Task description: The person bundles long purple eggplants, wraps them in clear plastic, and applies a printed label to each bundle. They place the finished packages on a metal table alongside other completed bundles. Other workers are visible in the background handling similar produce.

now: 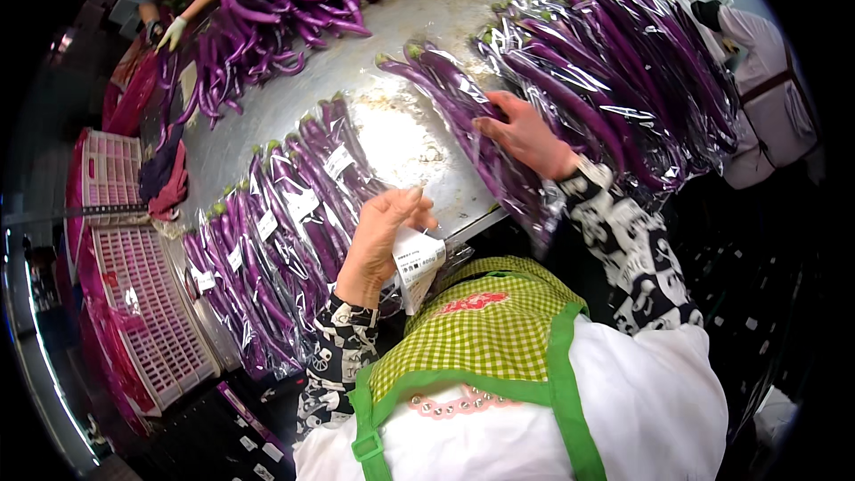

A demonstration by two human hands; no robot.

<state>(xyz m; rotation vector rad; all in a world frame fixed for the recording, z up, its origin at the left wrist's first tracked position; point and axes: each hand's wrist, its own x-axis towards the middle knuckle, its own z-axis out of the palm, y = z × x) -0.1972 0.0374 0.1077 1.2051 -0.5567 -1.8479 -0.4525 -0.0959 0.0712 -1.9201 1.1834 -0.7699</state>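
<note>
My right hand (528,137) grips a clear plastic bag of long purple eggplants (444,90) near its middle. The bag lies slanted across the steel table (387,123), and its lower end hangs over the near edge. In my left hand (374,240) is a strip of white printed labels (419,264), with thumb and fingers drawn together above it. Left of that hand, bagged eggplants with white labels (294,227) lie side by side. To the right of my right hand is a heap of bagged eggplants (601,73) in shiny film; I see no white labels on them.
Loose eggplants (300,0) are piled along the far side. There a co-worker's gloved hand (172,33) reaches over the table corner. Plastic crates (150,314) and a dark and red cloth (167,174) are at the left edge. Another person (768,87) stands at right.
</note>
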